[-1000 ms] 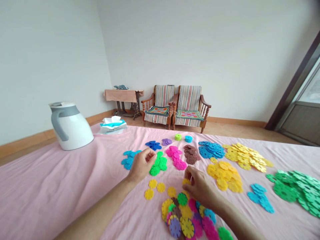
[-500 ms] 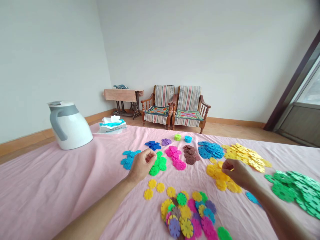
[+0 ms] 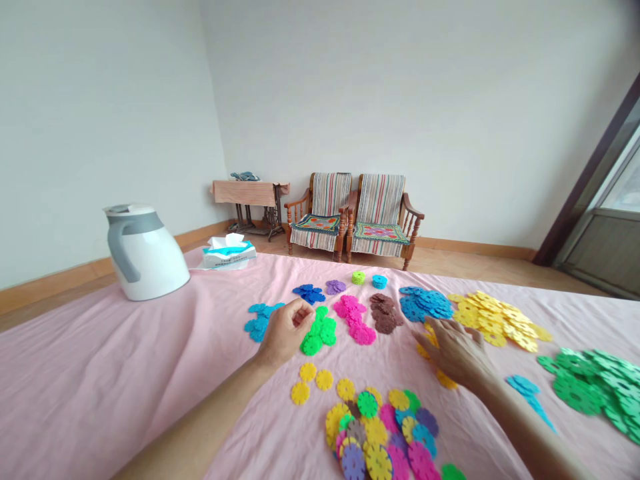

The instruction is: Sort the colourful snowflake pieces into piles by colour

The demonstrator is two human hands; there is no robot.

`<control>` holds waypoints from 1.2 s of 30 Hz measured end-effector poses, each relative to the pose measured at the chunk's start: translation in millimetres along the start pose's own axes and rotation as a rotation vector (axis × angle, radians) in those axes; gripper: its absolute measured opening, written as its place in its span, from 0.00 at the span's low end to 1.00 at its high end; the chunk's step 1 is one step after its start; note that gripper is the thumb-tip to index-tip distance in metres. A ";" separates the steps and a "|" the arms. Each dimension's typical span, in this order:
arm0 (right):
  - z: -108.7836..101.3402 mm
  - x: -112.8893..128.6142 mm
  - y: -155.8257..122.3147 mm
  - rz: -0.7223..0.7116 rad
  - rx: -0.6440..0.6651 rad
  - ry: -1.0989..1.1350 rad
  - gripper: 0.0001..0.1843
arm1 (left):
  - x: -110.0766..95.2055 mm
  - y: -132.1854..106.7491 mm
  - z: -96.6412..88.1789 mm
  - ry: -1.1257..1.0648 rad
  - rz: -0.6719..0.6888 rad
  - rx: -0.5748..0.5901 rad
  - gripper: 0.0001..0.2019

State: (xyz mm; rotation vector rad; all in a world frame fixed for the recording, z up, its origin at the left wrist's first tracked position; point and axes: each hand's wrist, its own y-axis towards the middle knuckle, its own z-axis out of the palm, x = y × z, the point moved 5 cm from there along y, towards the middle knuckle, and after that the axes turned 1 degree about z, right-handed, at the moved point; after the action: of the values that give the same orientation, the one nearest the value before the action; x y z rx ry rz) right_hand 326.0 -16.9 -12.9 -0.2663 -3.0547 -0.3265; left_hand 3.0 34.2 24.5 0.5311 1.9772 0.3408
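My left hand point(image 3: 287, 330) is raised beside the bright green notched discs point(image 3: 321, 331), its fingers curled together in a pinch; whatever they hold, if anything, is hidden. My right hand point(image 3: 459, 348) lies palm down with fingers stretched out over the yellow-orange notched discs point(image 3: 427, 341), covering most of that pile. Just past its fingertips is a heap of blue discs point(image 3: 425, 304). Pink discs point(image 3: 355, 320) and brown discs point(image 3: 385, 313) form piles between my hands. Nearer to me lies a mixed heap of coloured discs point(image 3: 377, 430), with several loose yellow discs point(image 3: 324, 380) beside it.
A pink cloth point(image 3: 220, 407) covers the surface. At the left stand a white and grey jug point(image 3: 153, 263) and a tissue box point(image 3: 229, 255). Larger yellow discs point(image 3: 495, 319) and green discs point(image 3: 590, 383) are heaped at the right. Two wooden armchairs point(image 3: 381, 210) stand beyond.
My right hand has gone from curled fingers at the yellow-orange pile to stretched fingers spread over it. My left hand keeps its pinch. The view has shifted slightly.
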 end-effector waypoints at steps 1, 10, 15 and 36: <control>-1.6 -0.6 -0.2 -0.009 -0.004 0.006 0.26 | 0.2 0.1 0.1 0.000 0.002 -0.001 0.07; -5.4 -8.8 -1.8 -0.021 -0.066 0.051 0.20 | 4.4 0.3 1.5 0.003 0.006 -0.001 0.06; -2.9 -2.8 -5.8 -0.047 -0.023 0.052 0.19 | 2.8 0.1 1.3 0.007 -0.002 0.006 0.07; -28.0 78.4 -53.5 -0.345 0.435 0.453 0.07 | -1.6 -0.9 2.1 -0.018 0.002 0.017 0.07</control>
State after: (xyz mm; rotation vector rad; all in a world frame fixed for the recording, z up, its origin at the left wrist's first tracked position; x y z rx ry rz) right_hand 240.5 -61.5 9.5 0.3167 -2.6123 0.2384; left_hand 5.3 32.7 24.3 0.5449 1.9636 0.3196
